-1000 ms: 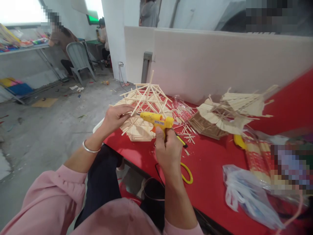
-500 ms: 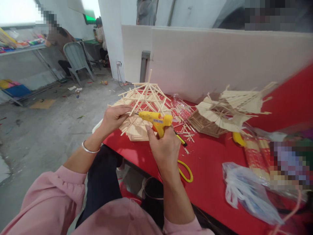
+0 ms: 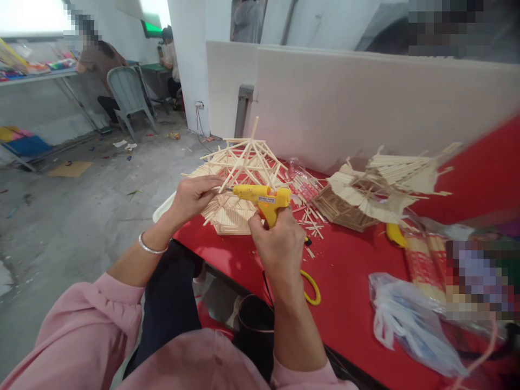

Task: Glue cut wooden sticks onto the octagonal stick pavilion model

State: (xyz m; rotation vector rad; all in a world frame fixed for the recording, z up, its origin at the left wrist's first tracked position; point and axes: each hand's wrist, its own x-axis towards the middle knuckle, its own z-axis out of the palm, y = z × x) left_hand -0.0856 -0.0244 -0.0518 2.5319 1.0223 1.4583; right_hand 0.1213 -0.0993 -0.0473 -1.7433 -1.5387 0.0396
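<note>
Across the red table (image 3: pixel 341 271) from you, the stick model (image 3: pixel 242 160) rises just beyond both hands; your left hand (image 3: pixel 197 196), fingers bent at its near-left edge, is closer, its grip unclear. Your right hand (image 3: pixel 280 238) grips the yellow glue gun (image 3: pixel 262 197), long axis crosswise, nozzle (image 3: pixel 229 189) pointing left, just beside your left fingertips.

Yellow glue gun (image 3: pixel 262 195): barrel nearly level, handle downward, nozzle just beside the frame's lower front end. Pale stick frame (image 3: pixel 240 161): open lattice, peaked, top stick leaning slightly.
</note>
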